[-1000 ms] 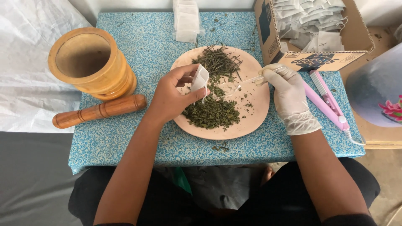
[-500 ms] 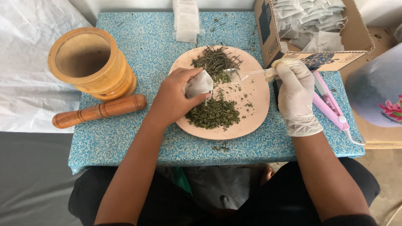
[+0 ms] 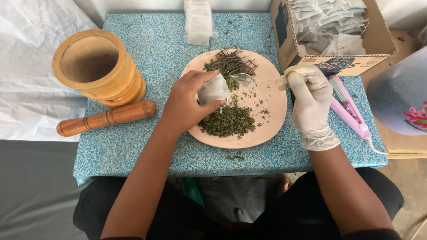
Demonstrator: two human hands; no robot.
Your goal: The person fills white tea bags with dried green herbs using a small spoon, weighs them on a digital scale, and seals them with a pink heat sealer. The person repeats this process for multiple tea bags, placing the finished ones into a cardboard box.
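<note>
- Since half a second ago my right hand [image 3: 310, 103] has lifted the spoon [image 3: 245, 80] from the plate up toward the pouch's mouth.
- My left hand [image 3: 186, 103], bare, pinches a small white tea bag [image 3: 213, 89] between thumb and fingertips, holding it over the middle of the pink plate [image 3: 271, 116].
- My gloved right hand is closed around the clear spoon's handle, its bowl just beside the bag.
- Crushed green herbs [image 3: 227, 122] lie under the bag; dry stalks [image 3: 230, 63] sit at the far rim.
- Beyond the plate: a stack of empty bags [image 3: 198, 22], a cardboard box [image 3: 331, 65] of filled ones, and a pink sealer [image 3: 348, 106].
- Far left stand the wooden mortar [image 3: 97, 66] and pestle [image 3: 106, 118].
</note>
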